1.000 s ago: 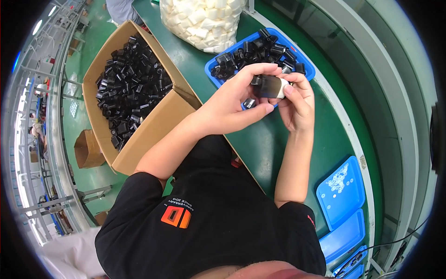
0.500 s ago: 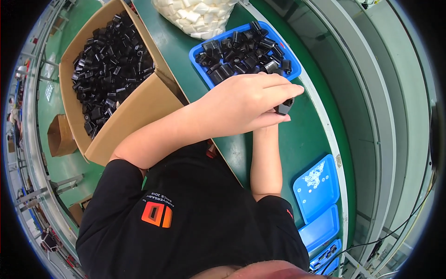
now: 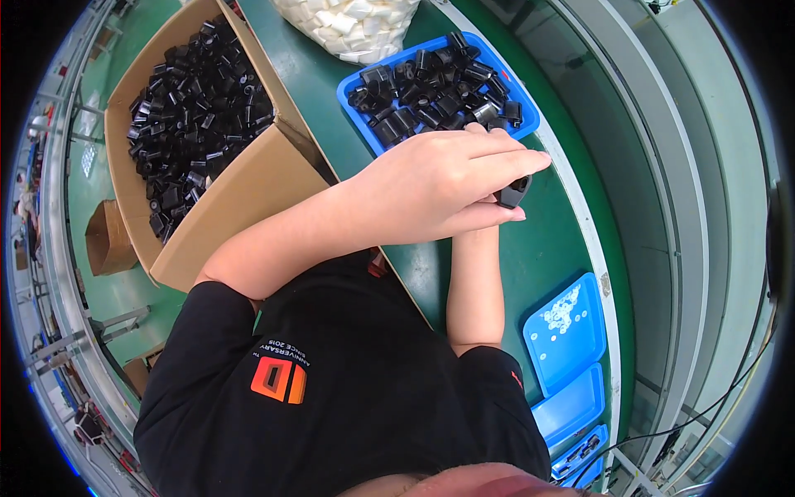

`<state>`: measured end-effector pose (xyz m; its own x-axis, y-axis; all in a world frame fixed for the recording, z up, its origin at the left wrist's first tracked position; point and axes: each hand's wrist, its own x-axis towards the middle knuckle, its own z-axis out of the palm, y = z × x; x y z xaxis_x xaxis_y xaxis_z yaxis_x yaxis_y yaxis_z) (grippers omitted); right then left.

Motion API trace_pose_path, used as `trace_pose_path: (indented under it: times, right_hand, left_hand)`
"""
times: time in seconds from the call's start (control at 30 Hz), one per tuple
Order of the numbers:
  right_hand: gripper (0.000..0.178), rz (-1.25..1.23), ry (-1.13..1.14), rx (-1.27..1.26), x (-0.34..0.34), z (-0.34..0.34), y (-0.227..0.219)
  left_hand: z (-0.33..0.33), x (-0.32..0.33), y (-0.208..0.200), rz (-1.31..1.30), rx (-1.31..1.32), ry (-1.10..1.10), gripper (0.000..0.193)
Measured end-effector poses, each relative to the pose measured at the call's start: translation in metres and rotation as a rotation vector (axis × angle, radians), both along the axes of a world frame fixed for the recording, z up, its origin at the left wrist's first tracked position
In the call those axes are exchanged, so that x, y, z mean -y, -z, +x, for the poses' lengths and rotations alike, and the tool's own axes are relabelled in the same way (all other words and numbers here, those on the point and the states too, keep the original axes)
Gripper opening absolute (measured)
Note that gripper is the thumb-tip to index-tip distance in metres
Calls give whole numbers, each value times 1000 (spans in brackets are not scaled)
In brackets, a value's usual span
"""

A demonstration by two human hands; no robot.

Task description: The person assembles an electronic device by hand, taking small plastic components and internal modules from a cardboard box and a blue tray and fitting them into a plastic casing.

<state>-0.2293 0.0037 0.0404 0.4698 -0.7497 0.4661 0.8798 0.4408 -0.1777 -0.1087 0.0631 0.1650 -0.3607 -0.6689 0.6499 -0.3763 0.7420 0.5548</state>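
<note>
My left hand [image 3: 435,186] reaches across from the left, its fingers closed around a small black plastic part [image 3: 515,192]. One end of that part sticks out between thumb and fingers. Below it, my right hand [image 3: 475,238] is mostly covered by the left one; only the wrist side shows, and its fingers are hidden. Just beyond both hands lies a blue tray [image 3: 358,124] heaped with black plastic parts [image 3: 439,91] of a similar look.
At left, a large open cardboard box [image 3: 240,199] holds many black parts. A clear bag of white pieces [image 3: 352,25] stands at the back of the green table [image 3: 418,277]. Blue trays [image 3: 571,356] line the right side, one with small white rings [image 3: 563,315].
Both hands, with the black plastic part, have shifted very slightly to the right. The grip looks the same.
</note>
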Motion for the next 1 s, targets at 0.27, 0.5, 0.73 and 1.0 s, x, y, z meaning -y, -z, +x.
trace_pose_path:
  times: [0.27,0.5,0.73,1.0]
  right_hand:
    - [29,671,53,131,-23,4,-17]
    - [28,-27,-27,64,0,-6,-5]
    - [27,577,67,183,-27,10,-21]
    - [26,-19,-18,74,0,-4,-2]
  left_hand:
    - [-1,0,-6,22,30,3,53]
    - [-3,0,0,-61,10,-14,54]
    - [-4,1,4,-75,-40,-20,50]
    - [-4,-1,2,-48,-12,-22,47]
